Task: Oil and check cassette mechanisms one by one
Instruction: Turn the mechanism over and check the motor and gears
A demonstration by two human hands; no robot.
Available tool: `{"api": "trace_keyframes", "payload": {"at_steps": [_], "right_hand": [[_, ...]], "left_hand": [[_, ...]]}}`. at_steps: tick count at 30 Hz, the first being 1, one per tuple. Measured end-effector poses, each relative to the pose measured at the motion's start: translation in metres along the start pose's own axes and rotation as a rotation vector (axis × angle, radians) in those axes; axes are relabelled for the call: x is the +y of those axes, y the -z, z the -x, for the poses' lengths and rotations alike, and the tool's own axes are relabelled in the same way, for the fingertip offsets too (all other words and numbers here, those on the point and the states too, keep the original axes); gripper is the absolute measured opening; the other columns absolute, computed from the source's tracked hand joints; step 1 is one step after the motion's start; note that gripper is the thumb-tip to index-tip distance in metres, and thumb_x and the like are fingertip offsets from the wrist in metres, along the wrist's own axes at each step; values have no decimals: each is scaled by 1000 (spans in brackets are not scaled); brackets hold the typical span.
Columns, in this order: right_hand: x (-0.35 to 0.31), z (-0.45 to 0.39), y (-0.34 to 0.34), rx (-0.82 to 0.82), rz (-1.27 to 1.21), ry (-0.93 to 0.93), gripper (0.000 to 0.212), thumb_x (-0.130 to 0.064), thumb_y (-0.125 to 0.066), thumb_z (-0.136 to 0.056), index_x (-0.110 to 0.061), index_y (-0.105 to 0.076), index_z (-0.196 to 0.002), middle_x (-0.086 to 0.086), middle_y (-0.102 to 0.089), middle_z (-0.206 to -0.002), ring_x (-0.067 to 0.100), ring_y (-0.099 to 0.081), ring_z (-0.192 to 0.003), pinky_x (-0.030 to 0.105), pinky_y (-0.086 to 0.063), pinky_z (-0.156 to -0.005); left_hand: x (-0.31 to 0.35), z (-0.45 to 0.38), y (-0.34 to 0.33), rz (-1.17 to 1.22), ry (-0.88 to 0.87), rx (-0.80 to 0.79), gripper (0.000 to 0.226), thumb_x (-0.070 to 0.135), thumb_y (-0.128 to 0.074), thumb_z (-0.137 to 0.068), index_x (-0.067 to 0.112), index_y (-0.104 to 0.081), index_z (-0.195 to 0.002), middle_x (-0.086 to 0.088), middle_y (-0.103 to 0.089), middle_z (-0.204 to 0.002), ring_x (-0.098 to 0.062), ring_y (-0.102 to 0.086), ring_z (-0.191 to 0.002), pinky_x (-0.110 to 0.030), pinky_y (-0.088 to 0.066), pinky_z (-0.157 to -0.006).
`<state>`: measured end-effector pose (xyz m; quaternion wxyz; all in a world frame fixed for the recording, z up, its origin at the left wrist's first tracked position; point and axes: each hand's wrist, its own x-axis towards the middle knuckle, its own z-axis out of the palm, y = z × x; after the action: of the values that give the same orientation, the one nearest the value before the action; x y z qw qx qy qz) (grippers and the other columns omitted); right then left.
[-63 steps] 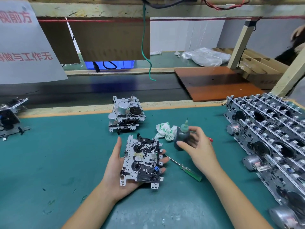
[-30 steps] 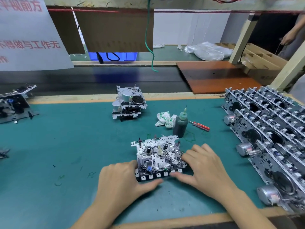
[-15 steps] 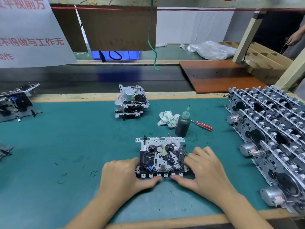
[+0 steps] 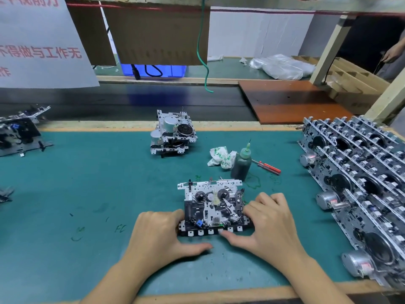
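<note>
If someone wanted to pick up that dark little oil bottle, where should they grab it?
Probably around its wide dark body, from the side. The oil bottle stands upright with a thin needle tip on top, so gripping from above looks awkward. Coming from the near right seems easiest: a crumpled cloth lies on its left and a red screwdriver behind it.

Both hands (image 4: 162, 235) (image 4: 269, 224) flanking cassette mechanism (image 4: 212, 207) on green mat (image 4: 87, 183), oil bottle (image 4: 241, 163) behind

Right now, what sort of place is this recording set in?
Probably an electronics assembly line bench: rows of cassette mechanisms stacked at the right, an oil bottle on the green mat, a conveyor belt behind.
</note>
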<state>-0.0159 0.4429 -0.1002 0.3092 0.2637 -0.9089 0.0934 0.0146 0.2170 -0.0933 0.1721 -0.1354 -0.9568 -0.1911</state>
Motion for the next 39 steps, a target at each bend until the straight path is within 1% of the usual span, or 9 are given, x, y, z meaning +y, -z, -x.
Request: {"api": "trace_keyframes", "payload": {"at_steps": [3,9,13,20,25,29,32,37,39], "right_hand": [[-4,0,-1,10,16,-28,59,-68,-58,-69,-14,-48,-49,-4,-44,-47,20,-43,-54,33,-31,-64],[5,-1,3,-56,6,92,49,-57,-56,-77,-13,-53,-57,-3,-49,-55,22,-47,-59,32,-32,-65],[4,0,2,-74,-85,72,52,-63,-59,-73,-13,-53,-58,-5,-46,-57,20,-44,-60,31,-32,-65],[0,2,-1,-32,-21,39,52,-60,-56,-77,-13,-53,-55,-5,-46,-53,21,-45,-57,30,-31,-65],[1,3,1,-21,-5,7,57,-66,-58,-69,-13,-49,-52,-4,-45,-50,21,-44,-55,31,-29,-65],[-2,2,-1,3,0,-19,57,-64,-58,-70,-13,-45,-50,-3,-42,-47,20,-40,-53,32,-29,-62],[6,2,1,-42,-33,65,51,-59,-56,-73,-13,-47,-54,-2,-43,-51,21,-43,-56,32,-30,-63],[11,5,2,-34,23,101,53,-59,-52,-79,-12,-51,-55,-2,-46,-52,21,-45,-56,32,-31,-64],[10,5,3,-49,-2,98,54,-60,-52,-79,-12,-51,-55,-2,-45,-52,21,-44,-57,33,-31,-65]], "left_hand": [[2,-1,0,-34,40,19,65,82,-49,-53,17,-48,-46,3,-43,-34,-19,-46,-32,-20,-31,-36],[7,-2,0,-67,150,39,64,79,-47,-55,16,-48,-42,0,-42,-31,-20,-47,-29,-22,-28,-35],[10,-1,-2,-66,193,71,63,75,-47,-55,14,-43,-40,-2,-38,-30,-22,-43,-27,-19,-25,-37],[2,-3,1,-22,69,29,64,85,-45,-51,22,-35,-46,-1,-40,-31,-22,-45,-30,-21,-27,-35],[0,1,-2,-16,2,-29,73,87,-46,-53,14,-50,-48,1,-40,-34,-19,-43,-32,-25,-35,-34],[-1,1,-2,-11,-8,-27,64,81,-49,-56,18,-59,-53,1,-43,-35,-16,-46,-33,-24,-39,-34],[0,0,-1,24,-8,-46,56,77,-50,-57,23,-63,-62,1,-46,-37,-15,-49,-36,-23,-40,-38],[0,0,0,71,-61,-21,47,68,-53,-64,25,-34,-61,3,-38,-35,-18,-45,-34,-23,-38,-37],[1,1,0,23,-56,4,48,62,-52,-69,20,-33,-56,1,-39,-34,-23,-43,-31,-21,-36,-33]]}}
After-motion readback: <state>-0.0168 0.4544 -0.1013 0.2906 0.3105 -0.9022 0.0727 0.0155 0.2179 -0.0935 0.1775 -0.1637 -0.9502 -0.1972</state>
